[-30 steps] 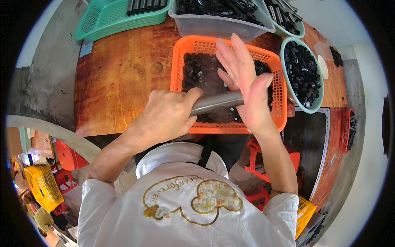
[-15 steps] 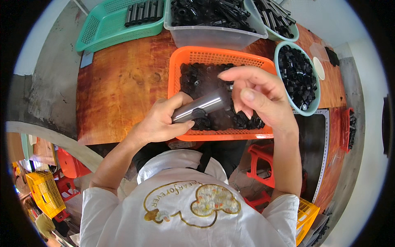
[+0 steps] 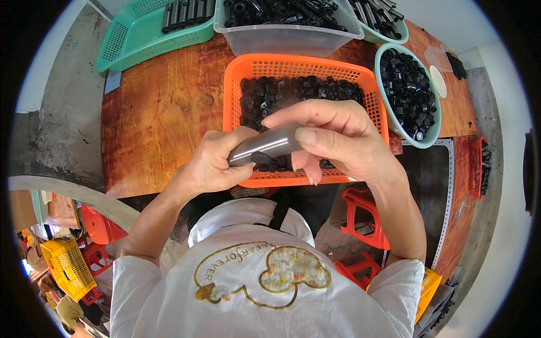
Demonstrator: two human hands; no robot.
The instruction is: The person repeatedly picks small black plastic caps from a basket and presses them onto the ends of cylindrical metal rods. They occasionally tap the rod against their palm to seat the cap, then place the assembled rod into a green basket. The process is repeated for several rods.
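Observation:
My left hand (image 3: 214, 160) is wrapped round the near end of a smooth grey metal tube (image 3: 267, 145), held at a slant over the orange basket (image 3: 232, 112). A small round black piece (image 3: 261, 158) shows against the tube's near side, by my left thumb. My right hand (image 3: 352, 141) curves round the tube's far end, thumb against it and index finger reaching along its far side. The lower fingers hang apart beneath. Whether a small part sits at that covered end is hidden. Many small black plastic parts (image 3: 332, 89) fill the basket below.
A green basket (image 3: 127, 48) with metal tubes stands at the far left. Beside it is a clear bin (image 3: 282, 42) of black parts. Right of the orange basket sits a pale bowl (image 3: 437, 121) of black pieces; another bowl (image 3: 389, 38) behind holds tubes. A red stool (image 3: 352, 217) is below.
My right hand has come down and left onto the tube's far end, its thumb now touching there. The tube has shifted slightly left in my left hand's grip.

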